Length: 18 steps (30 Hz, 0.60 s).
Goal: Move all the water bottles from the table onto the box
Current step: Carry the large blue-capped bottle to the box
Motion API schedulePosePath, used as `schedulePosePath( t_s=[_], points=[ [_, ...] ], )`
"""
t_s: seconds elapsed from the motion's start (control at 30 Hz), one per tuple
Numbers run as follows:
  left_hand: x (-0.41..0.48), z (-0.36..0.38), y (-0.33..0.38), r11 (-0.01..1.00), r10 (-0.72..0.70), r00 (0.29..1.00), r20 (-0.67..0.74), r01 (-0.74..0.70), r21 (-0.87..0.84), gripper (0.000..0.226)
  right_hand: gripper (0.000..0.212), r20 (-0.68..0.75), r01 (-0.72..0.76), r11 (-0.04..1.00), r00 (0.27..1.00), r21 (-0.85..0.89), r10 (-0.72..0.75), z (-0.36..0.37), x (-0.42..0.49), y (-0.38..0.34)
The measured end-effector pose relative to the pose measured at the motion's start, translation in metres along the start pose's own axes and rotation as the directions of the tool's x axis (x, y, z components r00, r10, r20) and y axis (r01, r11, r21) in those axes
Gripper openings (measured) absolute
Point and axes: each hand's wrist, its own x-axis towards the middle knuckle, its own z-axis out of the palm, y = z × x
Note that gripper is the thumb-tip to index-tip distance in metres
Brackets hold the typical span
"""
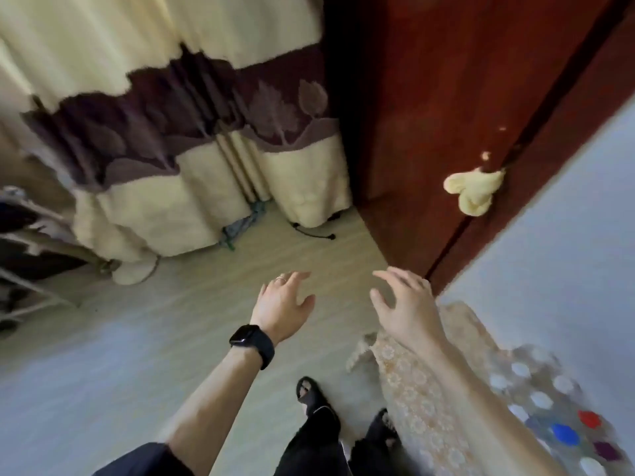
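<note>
Several water bottles (549,410) stand packed together at the lower right, seen from above as white, blue, red and purple caps. They sit on a table with a lace-patterned cloth (422,389). My left hand (285,300), with a ring and a black watch on the wrist, hovers over the floor, fingers spread and empty. My right hand (405,304) is held out beside it, above the table's far corner, fingers spread and holding nothing. No box is in view. The frame is blurred.
A dark red wooden door (446,115) stands ahead on the right. Cream and brown curtains (192,139) hang to the pale wood floor (171,321). A shelf rack (31,252) is at the left edge. My legs and black sandals (312,396) are below.
</note>
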Motion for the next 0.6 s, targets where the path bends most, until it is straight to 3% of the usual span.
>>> schedulePosePath(
  t_s=[0.07, 0.13, 0.23, 0.3, 0.37, 0.47, 0.6],
  points=[
    [-0.043, -0.039, -0.07, 0.981, -0.191, 0.971, -0.145, 0.186, -0.051, 0.051, 0.038, 0.12, 0.225, 0.974, 0.967, -0.008, -0.223, 0.032, 0.021, -0.077],
    [-0.101, -0.076, -0.138, 0.925, -0.379, 0.884, -0.272, 0.36, -0.119, 0.051, 0.039, 0.219, 0.444, 0.896, 0.873, 0.009, -0.435, 0.067, 0.025, -0.165],
    [-0.202, -0.116, -0.231, 0.785, -0.618, 0.684, -0.387, 0.567, -0.249, 0.052, 0.037, 0.297, 0.721, 0.689, 0.644, 0.07, -0.705, 0.125, -0.001, -0.301],
    [-0.273, -0.133, -0.287, 0.668, -0.738, 0.52, -0.431, 0.655, -0.353, 0.06, 0.037, 0.347, 0.844, 0.52, 0.454, 0.127, -0.821, 0.166, -0.037, -0.388],
    [-0.341, -0.147, -0.339, 0.566, -0.807, 0.367, -0.463, 0.703, -0.431, 0.067, 0.039, 0.364, 0.919, 0.345, 0.261, 0.19, -0.894, 0.208, -0.082, -0.468],
    [-0.433, -0.173, -0.41, 0.438, -0.857, 0.191, -0.479, 0.759, -0.481, 0.053, 0.042, 0.386, 0.952, 0.117, 0.0, 0.282, -0.923, 0.263, -0.16, -0.574],
    [-0.533, -0.211, -0.475, 0.312, -0.855, -0.019, -0.518, 0.779, -0.544, 0.052, 0.046, 0.38, 0.928, -0.073, -0.221, 0.365, -0.898, 0.318, -0.245, -0.688]
  ],
)
